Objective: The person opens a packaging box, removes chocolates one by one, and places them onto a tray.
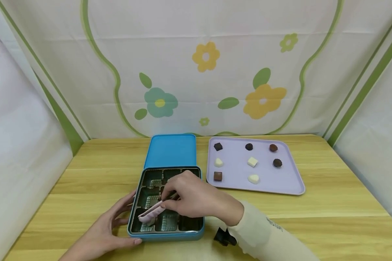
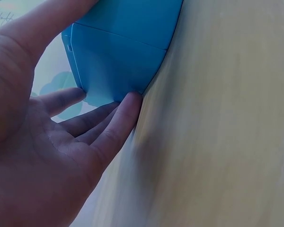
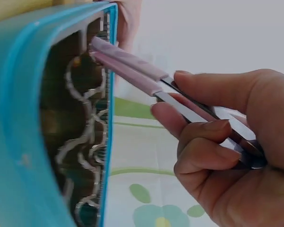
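A blue tin [image 1: 166, 237] lies with its lid [image 1: 171, 150] folded back, showing a dark divided insert [image 1: 167, 221]. My left hand [image 1: 101, 228] holds the tin's near left corner, thumb on the front wall and fingers along the left side. In the left wrist view, the fingertips [image 2: 130, 101] touch the wall close to the tabletop. My right hand [image 1: 192, 194] grips metal tongs [image 3: 177, 106] with pink tips, which reach down into the near left compartment [image 1: 138, 224]. Those tips sit close together in the right wrist view; I cannot tell whether they hold anything.
To the right, a lilac tray [image 1: 235, 156] carries several spaced-out chocolates, among them a brown square [image 1: 217, 176] and a white heart [image 1: 253, 178]. A small black object [image 1: 224, 237] is beside my right sleeve [image 1: 264, 232]. Flowered cloth [image 1: 205, 21] hangs behind the wooden table [image 1: 94, 166].
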Demonstrator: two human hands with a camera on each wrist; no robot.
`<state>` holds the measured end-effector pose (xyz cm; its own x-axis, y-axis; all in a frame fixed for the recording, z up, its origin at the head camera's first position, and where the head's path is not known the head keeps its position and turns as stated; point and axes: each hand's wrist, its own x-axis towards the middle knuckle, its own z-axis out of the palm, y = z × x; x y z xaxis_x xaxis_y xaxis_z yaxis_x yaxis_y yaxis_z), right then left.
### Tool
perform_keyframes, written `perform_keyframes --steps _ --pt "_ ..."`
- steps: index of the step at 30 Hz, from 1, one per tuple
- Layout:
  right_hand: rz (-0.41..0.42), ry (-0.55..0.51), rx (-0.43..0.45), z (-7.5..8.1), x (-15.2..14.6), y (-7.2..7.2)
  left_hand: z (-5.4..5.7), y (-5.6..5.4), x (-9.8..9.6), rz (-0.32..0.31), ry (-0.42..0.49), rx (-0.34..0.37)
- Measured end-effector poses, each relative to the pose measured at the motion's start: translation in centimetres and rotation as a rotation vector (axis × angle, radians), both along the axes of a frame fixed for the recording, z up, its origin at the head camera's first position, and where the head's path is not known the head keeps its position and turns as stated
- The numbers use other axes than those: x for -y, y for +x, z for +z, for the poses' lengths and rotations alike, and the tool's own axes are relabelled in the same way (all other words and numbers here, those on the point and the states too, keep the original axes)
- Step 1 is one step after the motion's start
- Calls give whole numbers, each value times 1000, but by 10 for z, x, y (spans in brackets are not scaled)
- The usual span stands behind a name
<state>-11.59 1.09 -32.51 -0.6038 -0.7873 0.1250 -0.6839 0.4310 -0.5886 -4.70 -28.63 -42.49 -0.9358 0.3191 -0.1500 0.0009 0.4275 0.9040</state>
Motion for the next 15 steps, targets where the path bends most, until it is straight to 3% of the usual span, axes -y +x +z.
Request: perform_keyframes --steps 5,9,12,15 --pt "-8 127 -48 11 11 5 0 0 0 3 -13 0" --pt "50 223 -144 16 22 11 0 0 -1 -5 -3 -17" --pt "94 240 -195 15 27 12 0 0 -2 -11 4 -35" --pt "101 219 -156 12 28 10 0 0 -2 -8 3 -32"
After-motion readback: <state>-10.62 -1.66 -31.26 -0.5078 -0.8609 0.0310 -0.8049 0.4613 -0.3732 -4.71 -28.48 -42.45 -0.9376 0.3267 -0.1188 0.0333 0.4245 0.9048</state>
